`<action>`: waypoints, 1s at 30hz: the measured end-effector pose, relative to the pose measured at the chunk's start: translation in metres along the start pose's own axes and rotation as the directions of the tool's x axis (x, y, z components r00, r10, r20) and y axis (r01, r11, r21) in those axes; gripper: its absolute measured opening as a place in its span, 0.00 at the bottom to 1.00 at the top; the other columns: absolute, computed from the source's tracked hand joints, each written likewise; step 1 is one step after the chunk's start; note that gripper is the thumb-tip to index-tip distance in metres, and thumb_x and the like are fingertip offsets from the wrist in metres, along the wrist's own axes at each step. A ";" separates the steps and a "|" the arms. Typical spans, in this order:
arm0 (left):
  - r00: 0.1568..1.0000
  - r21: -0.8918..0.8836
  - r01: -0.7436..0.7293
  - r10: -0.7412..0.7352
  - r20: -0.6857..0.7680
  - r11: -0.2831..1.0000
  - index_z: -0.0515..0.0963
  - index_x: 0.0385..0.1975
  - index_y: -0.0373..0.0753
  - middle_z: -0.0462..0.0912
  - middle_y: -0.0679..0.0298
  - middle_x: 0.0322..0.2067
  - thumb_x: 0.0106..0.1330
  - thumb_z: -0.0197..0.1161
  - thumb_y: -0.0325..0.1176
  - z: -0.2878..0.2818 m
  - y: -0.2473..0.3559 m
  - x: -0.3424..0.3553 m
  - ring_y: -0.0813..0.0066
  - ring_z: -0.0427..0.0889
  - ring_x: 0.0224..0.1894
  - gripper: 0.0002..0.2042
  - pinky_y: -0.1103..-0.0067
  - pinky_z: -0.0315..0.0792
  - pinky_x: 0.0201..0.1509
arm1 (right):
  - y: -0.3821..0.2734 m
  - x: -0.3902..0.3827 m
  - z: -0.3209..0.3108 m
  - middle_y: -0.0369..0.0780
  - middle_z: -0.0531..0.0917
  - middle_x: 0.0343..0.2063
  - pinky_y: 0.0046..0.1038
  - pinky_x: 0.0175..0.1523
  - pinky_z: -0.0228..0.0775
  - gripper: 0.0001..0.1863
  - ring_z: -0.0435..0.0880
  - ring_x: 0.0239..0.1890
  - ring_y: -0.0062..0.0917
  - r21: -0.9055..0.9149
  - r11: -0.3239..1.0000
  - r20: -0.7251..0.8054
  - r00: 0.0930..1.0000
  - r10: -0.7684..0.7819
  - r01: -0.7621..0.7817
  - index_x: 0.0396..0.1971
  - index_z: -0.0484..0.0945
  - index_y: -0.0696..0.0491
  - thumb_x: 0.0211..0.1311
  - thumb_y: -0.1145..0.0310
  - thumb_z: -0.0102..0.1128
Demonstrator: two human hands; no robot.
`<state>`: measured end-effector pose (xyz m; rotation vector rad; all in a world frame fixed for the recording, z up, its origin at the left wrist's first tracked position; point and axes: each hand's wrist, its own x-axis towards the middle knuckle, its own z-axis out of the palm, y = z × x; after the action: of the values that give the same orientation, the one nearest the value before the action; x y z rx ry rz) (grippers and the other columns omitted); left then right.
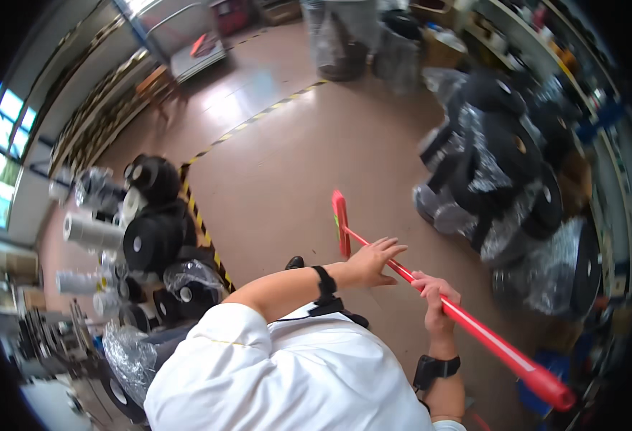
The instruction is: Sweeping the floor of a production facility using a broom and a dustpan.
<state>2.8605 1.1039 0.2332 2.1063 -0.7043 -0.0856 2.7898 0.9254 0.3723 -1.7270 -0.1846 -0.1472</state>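
Observation:
A push broom with a red handle (490, 335) runs from the lower right up toward the middle of the floor. Its narrow red head (340, 208), with a bit of green on it, is down at the floor ahead of me. My right hand (436, 293) is wrapped round the handle partway along. Farther down toward the head, my left hand (375, 263) lies across the handle with its fingers stretched out, not curled round it. Part of the handle is hidden beneath that hand. Both wrists wear black bands.
Black rolls (154, 241) and white rolls (91, 231) crowd the left side. On the right stands a heap of large black rolls (499, 147) in clear plastic. Yellow-black tape (258, 115) marks the brown floor (273, 179). Bagged bins (341, 54) and a cart (197, 61) stand farther off.

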 end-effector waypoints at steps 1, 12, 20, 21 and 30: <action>0.984 0.082 -0.080 0.092 -0.155 0.993 0.75 0.51 0.42 0.83 0.57 0.40 0.56 0.68 0.44 -0.007 -0.015 0.000 0.55 0.74 0.58 0.24 0.59 0.67 0.61 | -0.012 0.014 0.022 0.44 0.84 0.29 0.37 0.49 0.76 0.13 0.85 0.39 0.34 0.002 0.996 0.071 0.993 -0.090 0.090 0.21 0.72 0.58 0.65 0.68 0.53; 0.973 0.367 0.168 -0.214 0.089 0.915 0.82 0.27 0.43 0.83 0.62 0.37 0.53 0.63 0.42 -0.238 -0.234 -0.111 0.60 0.75 0.56 0.10 0.59 0.67 0.58 | -0.103 0.121 0.216 0.38 0.81 0.21 0.37 0.45 0.77 0.11 0.82 0.26 0.31 0.410 0.908 0.631 0.693 -0.349 0.085 0.19 0.75 0.56 0.53 0.67 0.67; 0.569 0.178 0.800 -0.629 -0.530 0.573 0.78 0.44 0.42 0.72 0.54 0.57 0.49 0.74 0.48 -0.295 -0.309 -0.184 0.52 0.63 0.65 0.25 0.55 0.65 0.60 | 0.017 0.145 0.388 0.43 0.83 0.33 0.31 0.50 0.74 0.02 0.82 0.39 0.31 0.214 0.976 0.526 0.837 -0.147 0.037 0.28 0.78 0.60 0.58 0.81 0.56; 0.456 0.066 0.869 -0.743 -0.490 0.490 0.74 0.53 0.44 0.65 0.51 0.63 0.50 0.72 0.48 -0.282 -0.312 -0.182 0.47 0.55 0.69 0.30 0.50 0.57 0.64 | 0.036 0.144 0.399 0.43 0.83 0.34 0.28 0.48 0.74 0.02 0.82 0.38 0.28 0.250 0.968 0.504 0.854 -0.127 -0.003 0.30 0.79 0.60 0.59 0.80 0.57; 0.930 0.168 0.289 -0.318 0.186 0.943 0.77 0.52 0.52 0.78 0.57 0.50 0.56 0.63 0.38 -0.152 -0.236 -0.048 0.55 0.71 0.60 0.20 0.53 0.68 0.57 | -0.070 0.126 0.196 0.43 0.85 0.32 0.24 0.43 0.74 0.06 0.82 0.35 0.25 -0.316 0.918 0.212 0.926 0.313 -0.238 0.27 0.83 0.61 0.55 0.75 0.59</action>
<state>2.9743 1.3445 0.1335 2.3505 -0.5107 -0.4493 2.8975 1.1351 0.4338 -2.0391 -0.1092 0.2782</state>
